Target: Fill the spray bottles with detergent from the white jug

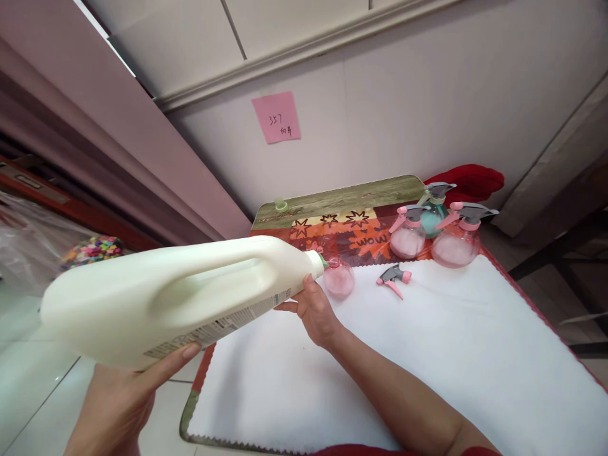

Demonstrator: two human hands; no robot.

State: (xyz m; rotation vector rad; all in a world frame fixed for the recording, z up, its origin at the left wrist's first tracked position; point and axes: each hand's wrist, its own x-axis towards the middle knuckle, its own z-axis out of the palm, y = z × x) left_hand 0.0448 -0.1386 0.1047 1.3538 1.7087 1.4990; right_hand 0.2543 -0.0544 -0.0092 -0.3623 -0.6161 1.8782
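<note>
A large cream-coloured detergent jug point(142, 285) is tipped on its side, its mouth lowered towards a small round pink spray bottle point(339, 280) without its top. My left hand point(123, 392) supports the jug's base end from below, thumb along the label. Near the neck, my right hand point(316, 307) grips the jug with its thumb on top. The jug's green spout meets the bottle's opening or sits just over it; I cannot tell which. A grey and pink spray head point(394, 278) lies on the white cloth, right of the bottle.
Two pink spray bottles point(456, 244) and a green spray bottle point(432, 215) stand at the table's right, beside a red cloth item point(470, 180). A green cap point(282, 206) rests at the back left. Behind is a wall with a pink note point(277, 118).
</note>
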